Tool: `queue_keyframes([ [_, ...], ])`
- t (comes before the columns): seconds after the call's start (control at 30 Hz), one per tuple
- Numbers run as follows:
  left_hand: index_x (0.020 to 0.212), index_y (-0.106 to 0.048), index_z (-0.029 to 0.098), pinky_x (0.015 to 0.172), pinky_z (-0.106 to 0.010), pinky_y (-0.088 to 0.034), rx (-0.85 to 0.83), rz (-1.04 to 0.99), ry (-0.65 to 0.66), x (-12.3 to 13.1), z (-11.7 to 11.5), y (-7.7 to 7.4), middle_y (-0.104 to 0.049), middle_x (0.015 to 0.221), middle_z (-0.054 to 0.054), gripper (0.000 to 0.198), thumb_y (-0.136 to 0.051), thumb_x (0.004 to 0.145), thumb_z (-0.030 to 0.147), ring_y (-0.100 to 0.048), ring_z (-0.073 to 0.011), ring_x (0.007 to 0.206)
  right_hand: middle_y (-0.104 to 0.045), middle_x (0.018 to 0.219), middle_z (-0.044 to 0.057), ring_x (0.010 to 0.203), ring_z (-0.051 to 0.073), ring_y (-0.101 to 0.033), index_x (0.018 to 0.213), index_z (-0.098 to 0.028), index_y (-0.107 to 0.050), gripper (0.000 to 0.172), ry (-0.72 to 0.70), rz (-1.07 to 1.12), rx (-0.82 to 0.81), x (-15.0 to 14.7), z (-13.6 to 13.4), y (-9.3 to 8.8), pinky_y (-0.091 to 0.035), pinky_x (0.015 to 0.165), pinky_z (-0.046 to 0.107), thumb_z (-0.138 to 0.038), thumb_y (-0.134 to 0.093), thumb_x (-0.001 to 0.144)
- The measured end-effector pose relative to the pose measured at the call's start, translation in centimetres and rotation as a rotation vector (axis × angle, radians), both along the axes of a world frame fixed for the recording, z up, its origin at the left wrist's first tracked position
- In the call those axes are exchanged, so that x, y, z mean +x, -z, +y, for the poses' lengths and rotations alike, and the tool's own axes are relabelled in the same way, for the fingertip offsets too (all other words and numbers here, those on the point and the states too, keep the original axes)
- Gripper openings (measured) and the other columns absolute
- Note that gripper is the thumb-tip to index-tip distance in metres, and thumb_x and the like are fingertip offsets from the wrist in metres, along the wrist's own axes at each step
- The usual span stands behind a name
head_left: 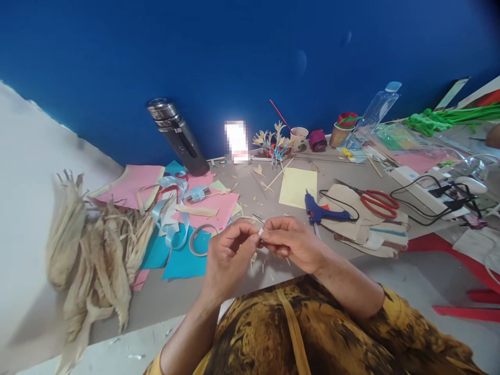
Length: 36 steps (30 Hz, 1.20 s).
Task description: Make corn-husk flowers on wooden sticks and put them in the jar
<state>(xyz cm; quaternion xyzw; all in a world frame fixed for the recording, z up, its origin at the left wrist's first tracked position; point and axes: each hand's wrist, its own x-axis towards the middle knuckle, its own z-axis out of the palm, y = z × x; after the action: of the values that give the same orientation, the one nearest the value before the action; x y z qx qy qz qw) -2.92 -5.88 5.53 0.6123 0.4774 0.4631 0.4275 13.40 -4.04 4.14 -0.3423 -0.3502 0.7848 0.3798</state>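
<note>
Near the table's front edge, my left hand and my right hand meet, fingertips pinched together on a small white piece. It is too small to tell what it is made of. Pale scraps lie on the table just under my fingers. Left of my left hand is a roll of tape on blue paper. Beyond my right hand lies a blue glue gun, its nozzle pointing away from me.
Dried corn husks hang over the left edge. A dark thermos stands behind pink paper. Husk flowers and a paper cup are at the back. Red-handled scissors rest on gloves; a power strip lies right.
</note>
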Motion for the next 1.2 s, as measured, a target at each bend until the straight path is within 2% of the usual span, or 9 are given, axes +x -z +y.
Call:
queue_keyframes([
  [0.6,0.079,-0.064,0.018,0.067,-0.023,-0.048,0.048,0.055,0.027,-0.37,0.06,0.11,-0.063,0.078,-0.002,0.012,-0.060,0.090,0.021,-0.058,-0.0136,0.072,-0.060,0.059,0.000,0.042,0.001,-0.034,0.065,-0.012,-0.063,0.028,0.001,-0.016,-0.008,0.05,0.08,-0.18,-0.018,0.039,0.016,-0.035,-0.080,0.069],
  [1.2,0.080,-0.065,0.018,0.065,-0.023,-0.047,0.059,0.081,0.040,-0.38,0.20,-0.03,-0.064,0.075,-0.001,0.014,-0.059,0.091,0.025,-0.059,-0.0136,0.068,-0.059,0.058,-0.001,0.041,0.002,-0.033,0.065,-0.013,-0.062,0.028,-0.012,-0.030,0.008,0.00,0.09,-0.22,-0.017,0.040,0.017,-0.036,-0.078,0.070],
])
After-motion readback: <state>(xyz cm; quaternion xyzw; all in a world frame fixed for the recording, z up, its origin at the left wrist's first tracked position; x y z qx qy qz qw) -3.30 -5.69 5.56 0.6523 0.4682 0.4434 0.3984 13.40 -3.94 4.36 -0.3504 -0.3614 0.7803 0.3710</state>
